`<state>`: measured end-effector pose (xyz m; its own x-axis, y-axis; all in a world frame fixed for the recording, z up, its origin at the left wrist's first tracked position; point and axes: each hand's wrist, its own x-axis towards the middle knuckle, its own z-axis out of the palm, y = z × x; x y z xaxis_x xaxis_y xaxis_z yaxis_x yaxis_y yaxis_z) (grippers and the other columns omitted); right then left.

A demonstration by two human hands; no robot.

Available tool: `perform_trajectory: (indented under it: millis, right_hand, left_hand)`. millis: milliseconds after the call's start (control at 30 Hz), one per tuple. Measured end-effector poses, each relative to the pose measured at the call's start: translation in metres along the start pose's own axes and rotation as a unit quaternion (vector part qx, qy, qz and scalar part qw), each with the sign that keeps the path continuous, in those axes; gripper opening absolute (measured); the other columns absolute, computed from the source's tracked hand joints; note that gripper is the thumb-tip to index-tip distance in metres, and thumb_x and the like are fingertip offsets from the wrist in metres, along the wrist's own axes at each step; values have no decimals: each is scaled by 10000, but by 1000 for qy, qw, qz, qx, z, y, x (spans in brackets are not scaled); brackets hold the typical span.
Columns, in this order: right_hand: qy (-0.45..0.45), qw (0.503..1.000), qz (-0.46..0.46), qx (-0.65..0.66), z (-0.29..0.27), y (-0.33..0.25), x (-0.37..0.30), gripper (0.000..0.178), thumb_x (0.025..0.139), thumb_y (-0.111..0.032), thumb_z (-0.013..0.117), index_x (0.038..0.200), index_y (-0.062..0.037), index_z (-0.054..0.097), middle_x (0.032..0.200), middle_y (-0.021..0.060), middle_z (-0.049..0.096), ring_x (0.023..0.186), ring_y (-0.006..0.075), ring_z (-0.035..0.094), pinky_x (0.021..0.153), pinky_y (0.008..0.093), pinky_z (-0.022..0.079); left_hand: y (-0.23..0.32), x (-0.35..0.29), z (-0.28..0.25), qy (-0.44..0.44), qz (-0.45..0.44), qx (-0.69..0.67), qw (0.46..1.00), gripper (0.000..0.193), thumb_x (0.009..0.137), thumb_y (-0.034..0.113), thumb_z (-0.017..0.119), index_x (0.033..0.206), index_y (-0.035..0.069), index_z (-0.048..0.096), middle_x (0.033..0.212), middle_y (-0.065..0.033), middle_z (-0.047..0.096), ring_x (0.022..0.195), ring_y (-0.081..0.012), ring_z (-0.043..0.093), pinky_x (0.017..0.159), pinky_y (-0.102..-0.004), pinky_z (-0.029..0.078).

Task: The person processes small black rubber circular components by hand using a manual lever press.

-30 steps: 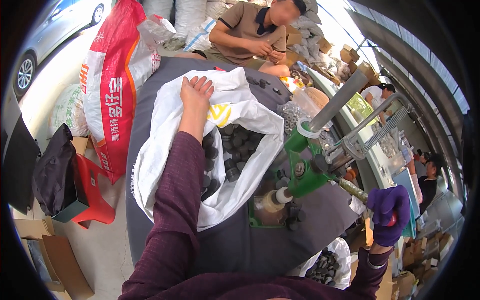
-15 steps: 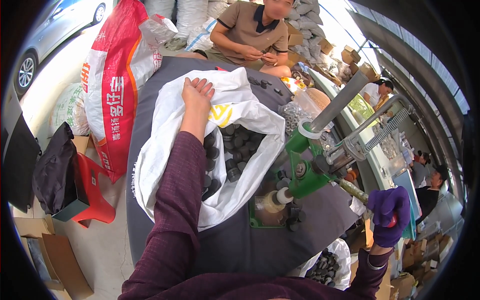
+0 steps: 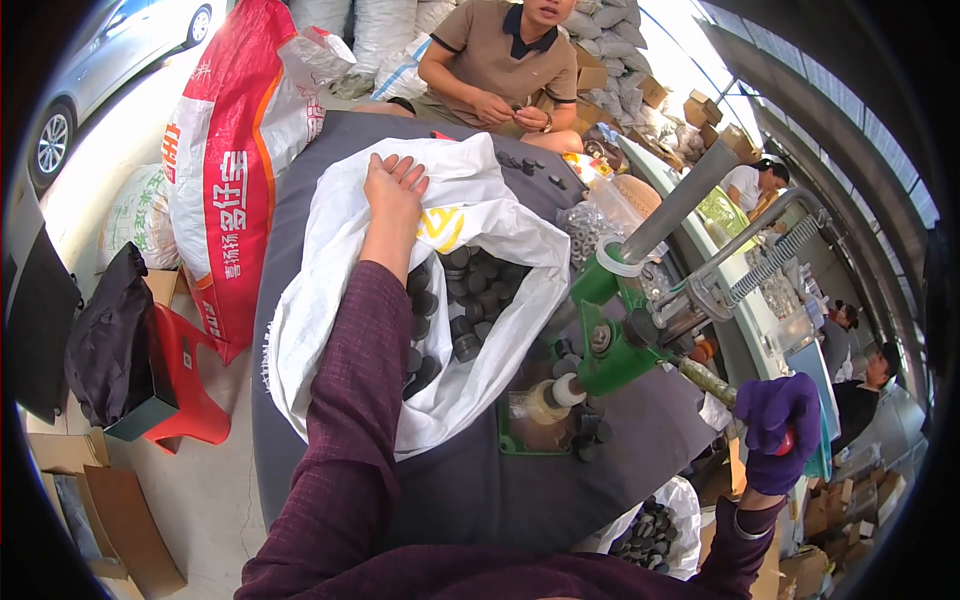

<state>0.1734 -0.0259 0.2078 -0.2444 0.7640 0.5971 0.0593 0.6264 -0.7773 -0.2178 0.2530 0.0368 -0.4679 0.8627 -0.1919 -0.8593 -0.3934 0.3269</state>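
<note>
My bare left hand [image 3: 396,192] lies palm up over the white woven sack [image 3: 340,215], its fingers loosely spread with nothing in them. Black round discs [image 3: 484,285] fill the sack's mouth below and beside my forearm. To the right stands a green hand press [image 3: 610,365] with a spring and a lever [image 3: 708,383]. My right hand [image 3: 778,425], in a purple glove, is wrapped round the red-knobbed end of that lever. Beneath the press ram is a pale round die [image 3: 546,404] on a green-edged base. Several black discs [image 3: 592,437] lie beside the base.
A second bag of black discs [image 3: 652,535] sits low by the table's near right edge. Left of the grey-covered table [image 3: 440,510] are a tall red and white sack [image 3: 235,190] and a red stool [image 3: 188,390]. Across the table a co-worker [image 3: 510,70] handles a small piece.
My hands, the sack and the press keep their places. Across the table, the co-worker's head has lifted and their hands have shifted slightly.
</note>
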Motion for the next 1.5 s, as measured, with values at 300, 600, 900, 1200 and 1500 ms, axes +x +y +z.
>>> perform_trajectory:
  millis: [300, 600, 900, 1200, 1500]
  right_hand:
    - [-5, 1000, -1, 4, -1, 1, 1, 383, 939, -338, 462, 640, -98, 478, 407, -37, 418, 359, 127, 384, 517, 304, 368]
    - [-9, 1000, -6, -3, -1, -1, -1, 383, 940, -338, 465, 647, -93, 484, 411, -32, 416, 361, 125, 389, 515, 307, 373]
    - [-14, 1000, 3, 11, -4, 2, -1, 398, 926, -356, 489, 642, -79, 502, 427, -25, 413, 367, 135, 392, 525, 315, 379]
    - [-20, 1000, 16, 14, -5, 1, 1, 382, 928, -338, 477, 649, -80, 514, 425, -31, 423, 385, 130, 411, 548, 314, 394]
    - [-25, 999, 33, 23, -7, -7, -2, 357, 884, -295, 489, 644, -35, 537, 446, 23, 432, 419, 158, 428, 602, 338, 429]
  left_hand:
    - [-1, 3, -2, 2, 4, 6, 1000, 537, 984, 421, 338, 1295, -14, 386, 1305, -216, 471, 1181, -402, 477, 1006, -526, 345]
    - [-5, 4, -4, 3, 7, 11, 1000, 548, 980, 428, 349, 1307, -10, 386, 1316, -214, 464, 1178, -395, 478, 999, -524, 353]
    - [-5, 12, -6, 20, 33, 65, 997, 585, 968, 417, 387, 1361, -15, 364, 1388, -202, 387, 1219, -373, 434, 971, -521, 387]
    - [-17, 15, -10, 18, 60, 123, 990, 545, 971, 361, 413, 1338, -40, 388, 1369, -207, 404, 1202, -373, 452, 929, -494, 434]
    - [-17, 16, -16, -2, 87, 163, 983, 521, 944, 303, 461, 1327, -42, 389, 1363, -193, 419, 1184, -352, 471, 913, -469, 452]
